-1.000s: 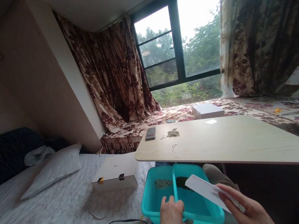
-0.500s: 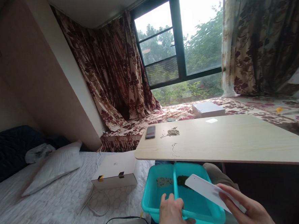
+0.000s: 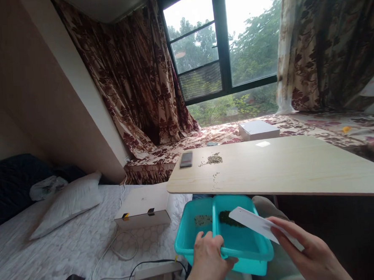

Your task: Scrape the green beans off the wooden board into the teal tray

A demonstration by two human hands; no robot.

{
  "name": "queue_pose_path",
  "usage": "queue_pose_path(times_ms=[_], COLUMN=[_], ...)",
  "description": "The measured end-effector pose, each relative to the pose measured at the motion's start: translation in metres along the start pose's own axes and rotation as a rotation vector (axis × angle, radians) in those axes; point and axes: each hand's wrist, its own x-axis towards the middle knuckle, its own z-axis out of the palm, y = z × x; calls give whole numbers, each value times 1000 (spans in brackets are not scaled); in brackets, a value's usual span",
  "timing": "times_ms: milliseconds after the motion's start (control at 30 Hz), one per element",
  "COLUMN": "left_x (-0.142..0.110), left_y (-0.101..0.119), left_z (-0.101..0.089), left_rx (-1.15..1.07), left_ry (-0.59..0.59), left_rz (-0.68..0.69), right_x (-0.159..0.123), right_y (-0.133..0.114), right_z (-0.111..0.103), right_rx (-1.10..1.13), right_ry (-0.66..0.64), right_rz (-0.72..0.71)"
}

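Note:
A turquoise plastic bin (image 3: 245, 258) with two compartments sits below the table edge, tilted a little. My left hand (image 3: 209, 254) is closed over its near rim by the divider. In the left compartment lies a thin layer of pale, speckled grains (image 3: 203, 220); in the right one, a heap of dark green grains (image 3: 225, 218). My right hand (image 3: 307, 242) pinches a thin white flat scraper (image 3: 254, 224), its far end over the right compartment and partly covering the green heap. On the table is a small pile of grains (image 3: 214, 158), with loose ones trailing toward the edge.
A pale wooden table (image 3: 286, 167) spans the middle and right, with a dark phone-like slab (image 3: 186, 159) at its left end. A white box (image 3: 143, 208) and cables (image 3: 102, 263) lie on the bed at left. Another white box (image 3: 258, 129) stands on the window ledge.
The bin appears slightly higher and further left, with my left hand still on its rim. The scraper stays over the right compartment. The whole view has shifted a little.

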Motion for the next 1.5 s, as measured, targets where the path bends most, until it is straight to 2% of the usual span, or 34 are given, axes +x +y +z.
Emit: queue_pose_path(times_ms=[167, 367, 467, 633, 800, 900, 1067, 1300, 1500], left_x=[-3, -3, 0, 9, 13, 12, 11, 16, 22], left_y=[3, 0, -9, -32, -54, -62, -63, -60, -58], left_z=[-25, -47, -45, -20, -3, -7, -16, -19, -25], left_rx=[7, -33, -81, -91, 22, 23, 57, 51, 65], left_ry=[-35, -70, -102, -93, -103, -112, -108, -87, -52], left_rz=[2, -62, -71, 5, 107, 170, 191, 238, 315], right_x=[32, 72, 99, 135, 127, 118, 118, 136, 161], right_y=[-26, -13, -5, 0, 1, -2, -5, 17, 26], right_z=[-8, -10, -1, 28, 47, 57, 69, 44, 36], right_rx=[-50, -147, -180, -140, -84, -42, -58, -185, -226], right_ry=[82, 89, 31, -84, -187, -234, -264, -125, -98], right_rz=[118, 227, 248, 227, 232, 249, 305, 343, 336])
